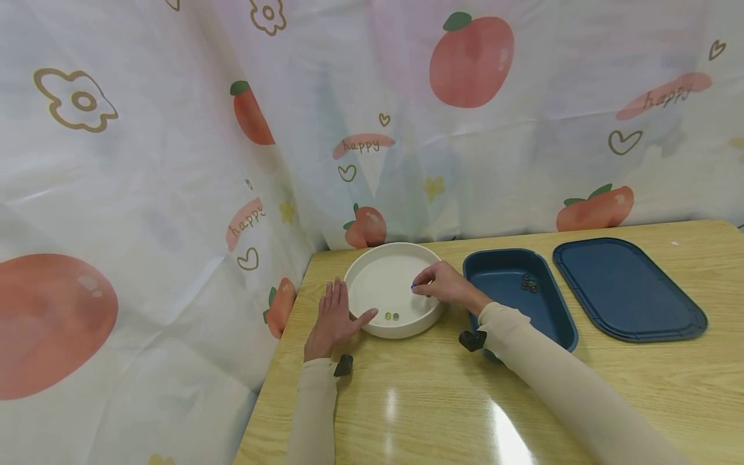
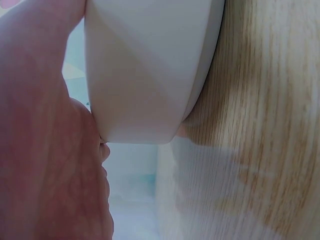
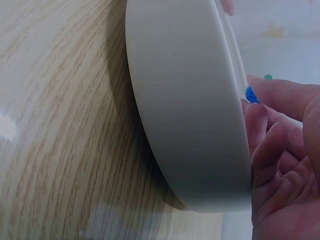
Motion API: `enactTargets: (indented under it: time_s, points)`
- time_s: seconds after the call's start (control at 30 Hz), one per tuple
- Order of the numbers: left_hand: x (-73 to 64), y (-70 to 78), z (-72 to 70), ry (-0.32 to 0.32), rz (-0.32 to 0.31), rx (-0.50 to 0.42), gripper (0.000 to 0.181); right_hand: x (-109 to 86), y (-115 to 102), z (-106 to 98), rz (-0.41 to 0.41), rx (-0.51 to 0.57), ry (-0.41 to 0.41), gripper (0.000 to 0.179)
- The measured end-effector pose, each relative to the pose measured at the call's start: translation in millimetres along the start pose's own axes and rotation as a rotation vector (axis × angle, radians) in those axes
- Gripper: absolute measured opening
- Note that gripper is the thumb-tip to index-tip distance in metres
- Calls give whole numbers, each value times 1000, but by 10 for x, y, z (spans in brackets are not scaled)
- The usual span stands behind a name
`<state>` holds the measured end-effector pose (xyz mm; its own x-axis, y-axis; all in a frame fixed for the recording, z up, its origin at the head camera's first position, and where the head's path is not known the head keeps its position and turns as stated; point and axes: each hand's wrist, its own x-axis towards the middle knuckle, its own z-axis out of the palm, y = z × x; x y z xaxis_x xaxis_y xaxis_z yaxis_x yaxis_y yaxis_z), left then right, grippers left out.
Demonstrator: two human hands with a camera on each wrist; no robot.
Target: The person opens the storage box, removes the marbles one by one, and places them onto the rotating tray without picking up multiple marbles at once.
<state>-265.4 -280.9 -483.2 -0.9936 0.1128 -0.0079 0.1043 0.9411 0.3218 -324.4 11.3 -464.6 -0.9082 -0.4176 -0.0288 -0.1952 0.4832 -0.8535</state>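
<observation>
A round white tray with a raised wall stands on the wooden table. My left hand rests at its left rim, fingers straight and thumb spread along the near rim. Over the tray's right side, my right hand pinches a small blue marble between thumb and fingertip. The other fingers of that hand curl by the rim in the right wrist view. Near the front of the tray floor lie a yellow-green marble and a greyish marble, side by side.
To the right of the tray stands a deep dark blue bin, holding several small reddish and green marbles. Farther right lies a flat dark blue lid. A printed curtain hangs behind the table and along its left side.
</observation>
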Motion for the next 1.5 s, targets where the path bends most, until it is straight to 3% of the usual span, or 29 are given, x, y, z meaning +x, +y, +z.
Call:
enactTargets:
  time_s: [0.53,0.9,1.2,1.5]
  points:
    - [23,-28,16,-21,-4,11,116,-30,-34,-6,18,-5,-3,27]
    - [19,-33,26,-22,-6,-8,114,-116,-48,-93,-10,51,-7,30]
    - [12,-50,30,-31,-11,-5,115,-288,2,-457,-9,63,31,33]
    - [29,-39,25,-33,-7,-4,115,-529,174,-1024,50,3,156,40]
